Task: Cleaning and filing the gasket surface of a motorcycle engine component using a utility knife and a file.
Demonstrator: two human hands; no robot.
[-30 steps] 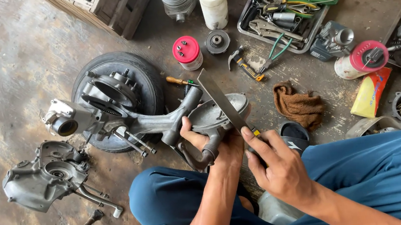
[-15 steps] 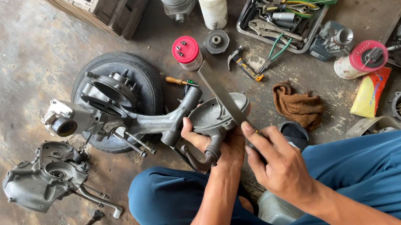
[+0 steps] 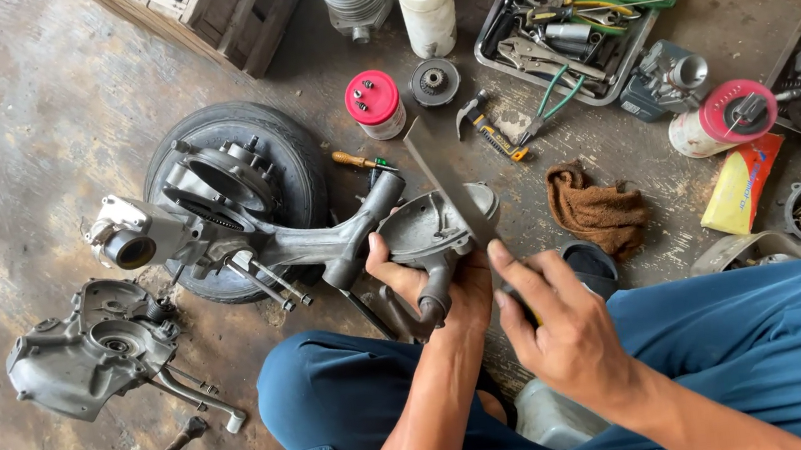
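Since the earlier frame, my right hand (image 3: 573, 331) has drawn slightly nearer along the long flat steel file (image 3: 449, 187), grip closed on its near end; the blade lies across the grey cast-metal engine cover (image 3: 436, 226). My left hand (image 3: 428, 287) is clamped on that cover's near edge, holding it above the concrete floor (image 3: 26, 117). Left of it lie the swingarm casting with black tyre (image 3: 237, 198). Right of the cover: a brown rag (image 3: 600, 212). Far right: a metal tool tray (image 3: 587, 13).
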